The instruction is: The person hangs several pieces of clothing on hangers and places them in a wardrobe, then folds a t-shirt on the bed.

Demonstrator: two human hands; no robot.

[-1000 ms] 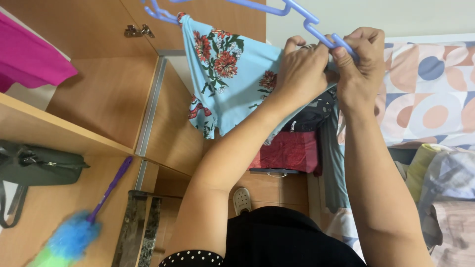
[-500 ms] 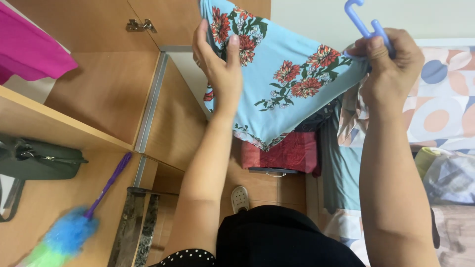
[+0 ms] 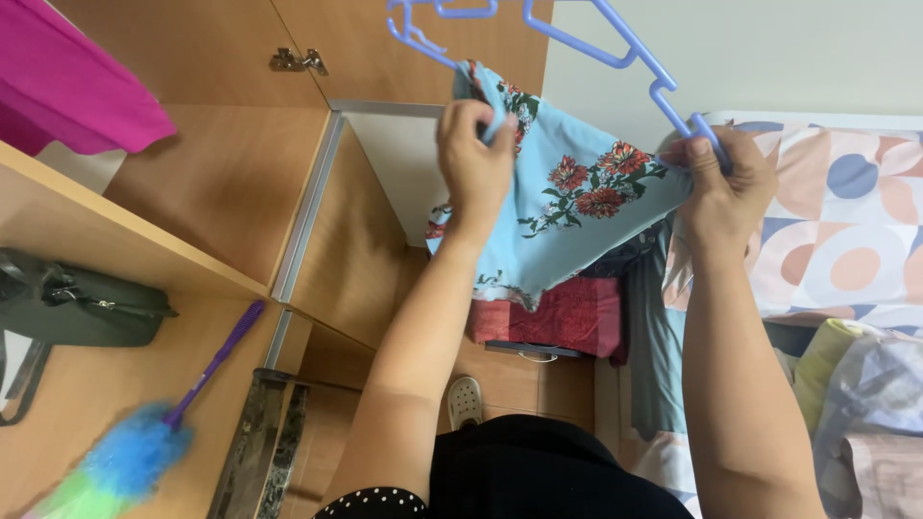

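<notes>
Top of the blue plastic hanger [image 3: 615, 43] is cut off by the upper frame edge; its hook is not visible. The light blue floral cloth [image 3: 567, 207] hangs below the hanger, stretched between both hands; its far edge behind the left hand is hidden, so the garment's type cannot be made out.

Left hand [image 3: 473, 159]: grip closed, fingers curled over the cloth's upper left corner, just under the hanger's left end. Right hand [image 3: 721, 183]: grip closed tight around the hanger's right end together with the cloth's right corner; whether the cloth is clipped there cannot be told.

Below the cloth: a red patterned box or folded item [image 3: 562, 317], partly covered by the cloth, contents not visible. A white shoe [image 3: 465, 401] lies on the floor below the cloth, half hidden by the left forearm.

Well left of the cloth: a wooden shelf [image 3: 106, 240] carries a dark green bag [image 3: 82, 308], zipped, cut off at the frame's left edge. A purple-handled blue duster [image 3: 163, 432] lies below the bag, blurred. A pink garment [image 3: 72, 86] sits upper left, cropped. Right of the cloth: patterned bedding [image 3: 846, 231].
</notes>
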